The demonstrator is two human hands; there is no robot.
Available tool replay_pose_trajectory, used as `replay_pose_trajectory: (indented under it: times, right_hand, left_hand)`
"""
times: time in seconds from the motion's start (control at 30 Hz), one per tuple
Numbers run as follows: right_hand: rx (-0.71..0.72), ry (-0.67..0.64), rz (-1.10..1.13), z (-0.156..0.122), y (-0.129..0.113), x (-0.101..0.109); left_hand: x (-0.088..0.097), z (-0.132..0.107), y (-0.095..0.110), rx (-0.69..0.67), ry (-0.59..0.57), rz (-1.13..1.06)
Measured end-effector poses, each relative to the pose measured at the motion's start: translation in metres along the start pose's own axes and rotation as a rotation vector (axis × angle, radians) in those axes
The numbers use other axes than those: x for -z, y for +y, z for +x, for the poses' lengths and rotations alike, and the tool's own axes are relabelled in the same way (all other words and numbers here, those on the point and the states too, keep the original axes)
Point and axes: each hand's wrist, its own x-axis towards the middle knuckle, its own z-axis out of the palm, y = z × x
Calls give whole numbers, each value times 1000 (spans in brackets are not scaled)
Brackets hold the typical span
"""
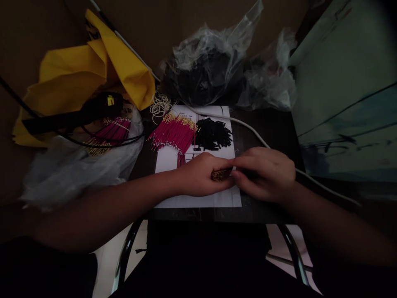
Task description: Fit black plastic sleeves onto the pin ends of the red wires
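Left hand [200, 174] and right hand [263, 174] meet around a brown bundle [221, 174].

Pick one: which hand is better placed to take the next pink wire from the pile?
Left, probably: the left hand lies just below the pink wires, nearer than the right hand, which sits farther off on the other side of the small gold-flecked bundle. Both hands are on that bundle, though.

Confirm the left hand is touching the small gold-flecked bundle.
Touching: the head view shows the left hand lying directly against the gold-flecked bundle, with no gap visible.
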Motion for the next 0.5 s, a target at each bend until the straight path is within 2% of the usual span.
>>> replay_pose_trajectory:
  times: [0.2, 0.4, 0.5]
  right_hand:
    - [129, -21, -64, 1, 0, 5]
    - [181, -88, -120, -3, 5, 7]
    - [181, -69, -147, -4, 5, 8]
  left_hand:
    - [1, 0, 0, 15, 4, -34]
    - [2, 2, 1, 18, 40, -6]
    - [1, 2, 0, 49, 72, -39]
